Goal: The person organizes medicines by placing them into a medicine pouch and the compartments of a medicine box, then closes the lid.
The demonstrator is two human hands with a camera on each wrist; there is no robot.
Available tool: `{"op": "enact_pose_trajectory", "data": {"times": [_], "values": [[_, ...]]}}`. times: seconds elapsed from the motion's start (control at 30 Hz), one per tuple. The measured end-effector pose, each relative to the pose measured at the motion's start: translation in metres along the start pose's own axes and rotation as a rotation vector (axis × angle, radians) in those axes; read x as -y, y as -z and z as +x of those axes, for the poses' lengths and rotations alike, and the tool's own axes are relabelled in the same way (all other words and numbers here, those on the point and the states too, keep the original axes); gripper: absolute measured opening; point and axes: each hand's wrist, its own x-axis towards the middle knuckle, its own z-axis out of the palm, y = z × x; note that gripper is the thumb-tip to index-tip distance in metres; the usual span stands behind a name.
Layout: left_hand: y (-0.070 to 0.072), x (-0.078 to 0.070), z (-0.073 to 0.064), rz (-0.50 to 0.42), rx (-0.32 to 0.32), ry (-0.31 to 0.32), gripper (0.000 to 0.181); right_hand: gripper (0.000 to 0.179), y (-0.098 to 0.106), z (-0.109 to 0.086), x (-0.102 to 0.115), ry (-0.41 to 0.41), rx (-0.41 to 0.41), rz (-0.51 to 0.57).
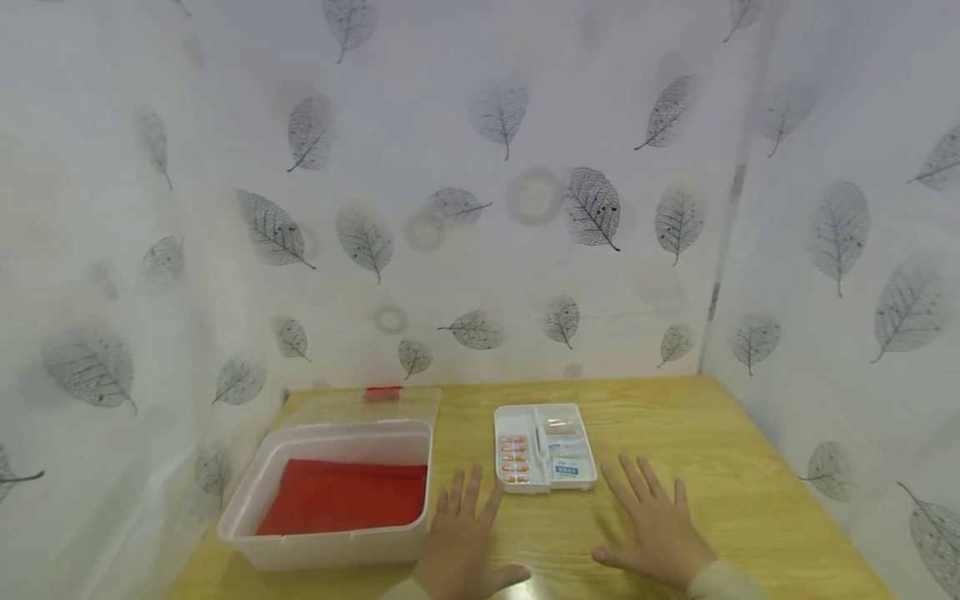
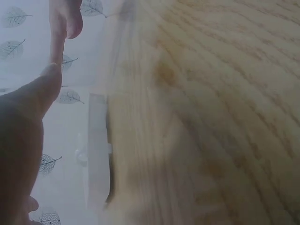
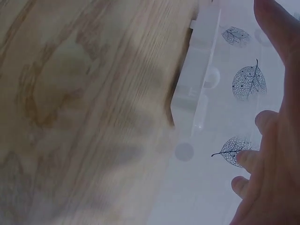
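A white divided tray (image 1: 534, 482) lies on the wooden table, its long side wall (image 2: 97, 154) seen edge-on in the left wrist view. Its left compartment holds a blister pack of orange and white capsules (image 1: 514, 458). On the right are a small blue and white packet (image 1: 566, 469) and a clear item (image 1: 561, 426) with an orange tint. My left hand (image 1: 461, 537), fingers spread, is between the plastic box and the tray, fingertips near the tray's front left corner. Spread likewise, my right hand (image 1: 656, 533) is in front of the tray's right corner. Neither hand holds anything.
At the left stands a translucent plastic box (image 1: 330, 546) with a folded red cloth (image 1: 345, 498) inside. Its clear lid (image 1: 401, 407) with a red latch is tipped back behind it. Leaf-patterned sheeting (image 1: 480, 250) walls the table at the back and both sides.
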Motion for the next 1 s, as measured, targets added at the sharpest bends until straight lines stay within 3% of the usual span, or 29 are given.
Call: {"op": "enact_pose_trajectory", "data": {"times": [0.3, 0.57, 0.8, 1.0], "values": [[-0.002, -0.004, -0.003, -0.013, 0.034, 0.001, 0.106, 0.111, -0.010, -0.002, 0.006, 0.013, 0.019, -0.029], [-0.003, -0.003, -0.003, 0.003, -0.029, -0.015, 0.103, 0.110, -0.012, -0.006, 0.003, -0.022, 0.020, -0.081], [-0.002, -0.004, -0.006, -0.013, 0.040, 0.017, 0.104, 0.109, -0.009, -0.009, 0.001, -0.041, 0.029, -0.062], [-0.001, -0.005, -0.007, -0.020, 0.043, 0.029, 0.103, 0.107, -0.009, -0.012, 0.000, -0.033, 0.018, -0.070]]}}
